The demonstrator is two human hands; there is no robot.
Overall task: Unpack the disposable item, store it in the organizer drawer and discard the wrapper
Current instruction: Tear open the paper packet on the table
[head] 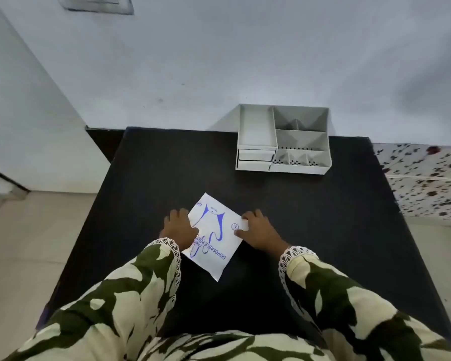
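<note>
Nearest, the left hand (179, 227) presses flat, fingers spread, on the packet (214, 235) to pin it to the table (323, 217), while the right hand (258, 230) pinches its right corner, likely to start a tear. Farther back, the organizer (283, 140) waits, both drawers shut.

The flat white packet with blue printing (214, 234) looks like smooth paper or thin plastic film, can't really tell which, with a slight sheen. It's lying on a black matt table top (310, 230) that looks plain and even, no gloss at all. The white compartmented organizer with small drawers (281, 142) reads as smooth moulded plastic, pretty dull finish. The green-and-cream patterned sleeves (130, 290) are soft woven cloth with lacy white crochet trim at the cuffs.
</note>
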